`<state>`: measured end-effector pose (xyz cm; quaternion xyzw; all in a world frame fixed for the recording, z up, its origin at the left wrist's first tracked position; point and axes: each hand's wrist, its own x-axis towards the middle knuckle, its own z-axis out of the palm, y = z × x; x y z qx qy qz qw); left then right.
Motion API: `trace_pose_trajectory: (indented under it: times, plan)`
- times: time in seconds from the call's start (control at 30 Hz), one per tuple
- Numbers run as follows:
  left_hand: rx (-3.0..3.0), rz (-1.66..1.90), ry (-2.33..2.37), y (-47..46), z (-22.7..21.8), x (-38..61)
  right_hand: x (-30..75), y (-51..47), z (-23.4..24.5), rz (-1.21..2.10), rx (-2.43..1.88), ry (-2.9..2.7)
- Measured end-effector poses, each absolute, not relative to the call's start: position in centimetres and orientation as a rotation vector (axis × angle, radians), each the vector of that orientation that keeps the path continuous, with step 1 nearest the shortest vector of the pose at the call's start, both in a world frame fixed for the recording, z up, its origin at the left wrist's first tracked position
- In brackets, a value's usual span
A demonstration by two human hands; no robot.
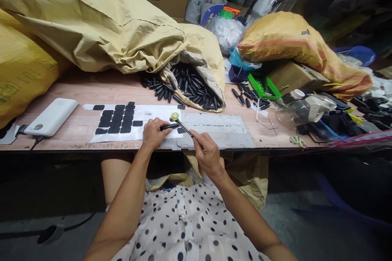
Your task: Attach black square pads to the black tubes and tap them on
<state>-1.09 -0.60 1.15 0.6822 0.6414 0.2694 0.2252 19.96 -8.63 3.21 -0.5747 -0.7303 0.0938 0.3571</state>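
Observation:
My left hand [154, 132] is closed around a slim black tubular piece [168, 126], holding it low over the white sheet. In my right hand [207, 151] is the metal handle of a small hammer [183, 127] with a yellow-green round face. That head is just above the black piece; whether they touch, I cannot tell. Black rounded pads [116, 118] lie in rows on the white sheet [147, 111] to the left. Beyond my hands, many similar black tubular pieces [196, 89] spill from the mouth of a large tan sack [122, 36].
A white power bank [52, 117] with a cable lies at left beside a yellow sack [24, 65]. Rightward are a green tray [263, 85], a clear bottle [298, 110], small scissors [298, 142] and an orange-yellow sack [284, 36]. The table's front edge runs close to my body.

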Motion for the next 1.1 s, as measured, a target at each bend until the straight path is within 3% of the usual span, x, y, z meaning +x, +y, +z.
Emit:
trace_pose_trajectory:
  times: [0.5,1.1]
  plan:
    - [1.907,0.722,1.793,-0.7,1.4,-1.0,21.1,-7.4,2.0,0.179,-1.606,-1.852]
    - [1.976,0.760,1.710,-0.7,0.3,-1.8,20.6,-5.0,-1.6,-0.316,-1.804,-1.953]
